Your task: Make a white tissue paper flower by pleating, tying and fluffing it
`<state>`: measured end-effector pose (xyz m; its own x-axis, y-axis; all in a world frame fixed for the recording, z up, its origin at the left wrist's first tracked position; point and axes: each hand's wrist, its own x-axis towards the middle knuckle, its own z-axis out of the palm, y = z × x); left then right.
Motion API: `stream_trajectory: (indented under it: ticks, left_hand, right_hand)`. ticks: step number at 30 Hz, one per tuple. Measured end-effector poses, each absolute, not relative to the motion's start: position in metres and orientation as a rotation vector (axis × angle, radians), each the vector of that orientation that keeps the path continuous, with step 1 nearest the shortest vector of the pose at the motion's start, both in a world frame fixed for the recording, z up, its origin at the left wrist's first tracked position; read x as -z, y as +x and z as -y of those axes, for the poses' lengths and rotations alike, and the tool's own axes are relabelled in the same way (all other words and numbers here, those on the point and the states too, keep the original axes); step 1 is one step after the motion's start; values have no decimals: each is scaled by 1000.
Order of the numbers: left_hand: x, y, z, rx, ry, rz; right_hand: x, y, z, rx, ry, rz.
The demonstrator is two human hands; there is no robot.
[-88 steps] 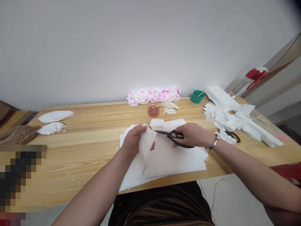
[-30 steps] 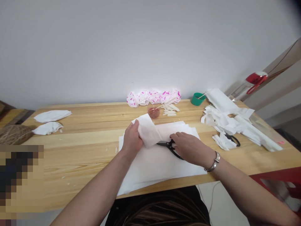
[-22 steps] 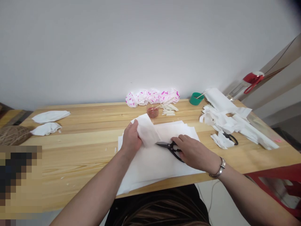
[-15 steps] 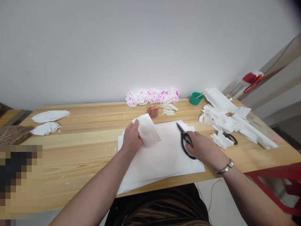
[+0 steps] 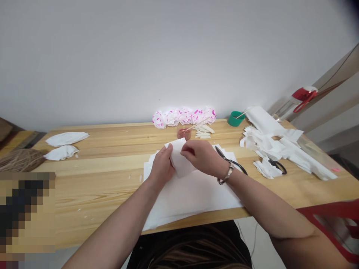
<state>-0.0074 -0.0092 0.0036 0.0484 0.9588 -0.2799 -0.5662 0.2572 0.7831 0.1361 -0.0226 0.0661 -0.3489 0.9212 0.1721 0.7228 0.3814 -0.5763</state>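
Note:
My left hand [image 5: 163, 164] grips a small folded piece of white paper [image 5: 179, 164], thumb on its front. Over the right edge of this piece, the thumb and forefinger of my right hand [image 5: 203, 157] are pinched together on the paper. Beneath both hands lies a stack of larger white sheets [image 5: 193, 198]. Black-handled scissors [image 5: 237, 164] rest on the stack's right side, partly hidden behind my right hand and wrist.
Pink-speckled white paper puffs [image 5: 183, 116] line the wall. Before them are a small reddish cup [image 5: 184, 133] with a stick and pale strips [image 5: 203, 131]. Rightward are a green cup [image 5: 236, 118], paper scraps [image 5: 263, 144], second scissors [image 5: 280, 167] and a bottle [image 5: 291, 104]. Twine [image 5: 21, 160] lies left.
My right hand has let go of the scissors, leaving them on the sheets. It has moved left to the small paper in my left hand.

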Motion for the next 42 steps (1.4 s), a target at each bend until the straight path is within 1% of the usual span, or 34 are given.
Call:
stream_trajectory:
  ticks: [6, 11, 18, 26, 42]
  left_hand:
    - [-10, -6, 10, -1219, 485, -761]
    - [-20, -7, 13, -1070, 500, -531]
    - [-23, -3, 17, -1034, 479, -482]
    - [-18, -2, 18, -1015, 577, -449]
    - [-16, -1, 19, -1002, 651, -480]
  right_hand:
    - [-37, 120, 11, -722, -1407, 2024]
    - [-33, 127, 9, -797, -1425, 1967]
    - [-23, 133, 11, -870, -1346, 1885]
    - [-11, 138, 13, -761, -1316, 1895]
    - [-9, 138, 15, -641, -1313, 1930]
